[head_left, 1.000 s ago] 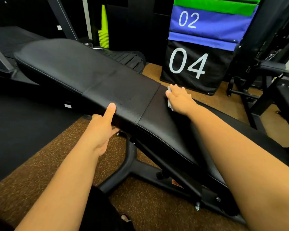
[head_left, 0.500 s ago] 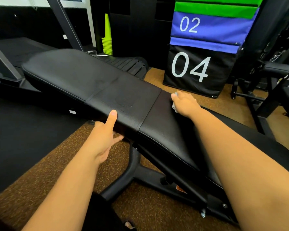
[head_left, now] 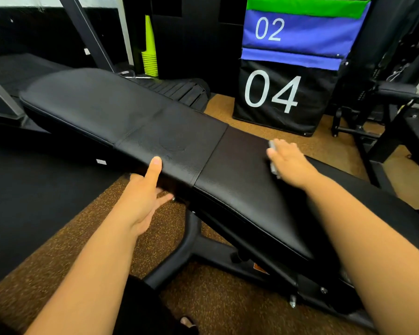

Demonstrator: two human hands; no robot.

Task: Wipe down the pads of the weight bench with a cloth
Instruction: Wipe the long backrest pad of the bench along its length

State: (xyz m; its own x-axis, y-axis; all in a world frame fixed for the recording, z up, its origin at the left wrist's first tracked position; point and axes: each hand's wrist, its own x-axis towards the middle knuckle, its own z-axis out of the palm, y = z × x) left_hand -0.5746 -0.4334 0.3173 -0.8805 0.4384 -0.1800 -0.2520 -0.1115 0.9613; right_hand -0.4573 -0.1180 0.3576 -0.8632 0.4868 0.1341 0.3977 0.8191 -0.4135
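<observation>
On the seat pad (head_left: pixel 240 189), near its far edge, the right hand (head_left: pixel 288 160) lies flat with fingers straight, pressing a pale cloth (head_left: pixel 273 165) to the vinyl; only a sliver of cloth shows under the palm. Left hand (head_left: pixel 140 197) braces the near edge of the back pad (head_left: pixel 121 112), thumb up on top, fingers hanging loose below the rim, holding nothing.

Risks, as judged: cloth mostly hidden, so it may bunch or slip out from under the flat palm on a fast stroke, leaving bare skin on the pad. Seam (head_left: pixel 211 158) between the two pads could snag the cloth edge. Reaching past the far edge may drop it to the floor (head_left: pixel 82 238). Back pad looks not yet wiped; uncertain.

Bench long axis runs from upper left to lower right across the view; back pad points away left, seat pad toward the right. Cloth lies roughly crosswise to that axis, though too covered to be sure.
</observation>
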